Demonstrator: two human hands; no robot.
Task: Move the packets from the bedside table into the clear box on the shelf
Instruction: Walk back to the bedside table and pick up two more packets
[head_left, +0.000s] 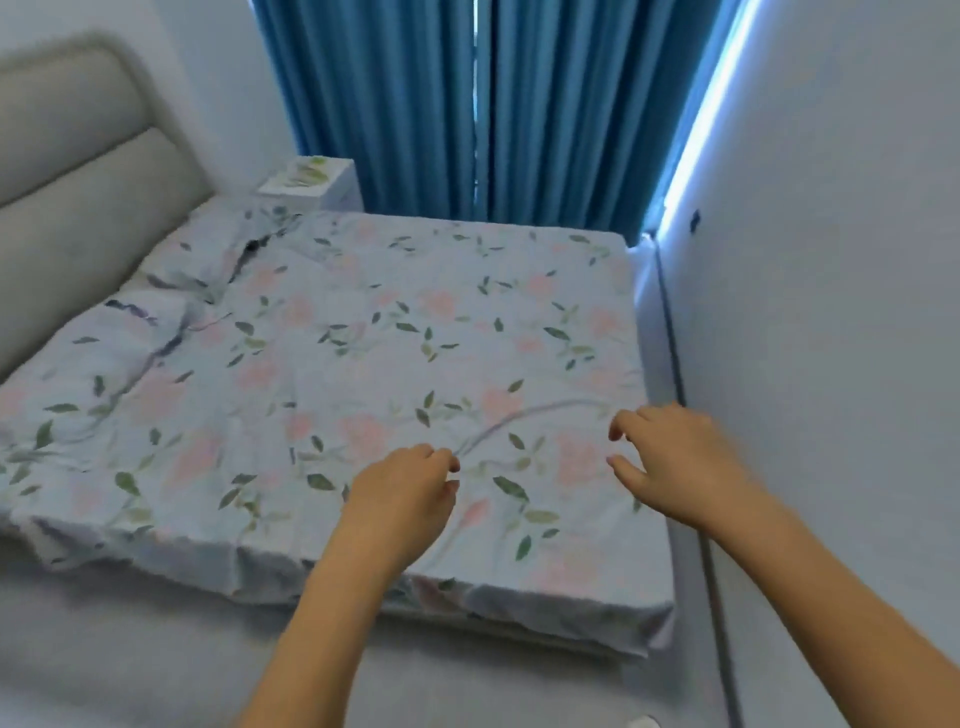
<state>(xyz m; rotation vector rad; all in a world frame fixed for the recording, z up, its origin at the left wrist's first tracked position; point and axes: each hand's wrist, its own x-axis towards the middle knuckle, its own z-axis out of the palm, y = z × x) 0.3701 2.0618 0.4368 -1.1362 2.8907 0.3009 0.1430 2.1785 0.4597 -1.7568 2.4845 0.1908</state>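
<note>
**Floral sheet, empty hands**

Floral cotton covers the bed (363, 353). Above its near end, the left hand (400, 499) and right hand (675, 462) hover apart, fingers loosely curled, holding nothing. On the white bedside table (340, 189) by the blue curtain (467, 104) lie green-printed packets (304, 174), too blurred to tell their direction.

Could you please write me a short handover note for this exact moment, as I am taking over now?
Left hand: held over the bed, fingers loosely curled, holding nothing.
Right hand: the same, nearer the wall.
Packets: greenish items, blurred, on the bedside table at the far corner of the bed, by the curtain.
Clear box and shelf: not in view.
Done: nothing that shows; neither hand holds a packet.
Left: go to the table, pick up the packets, find the shelf, put them in the box.
</note>
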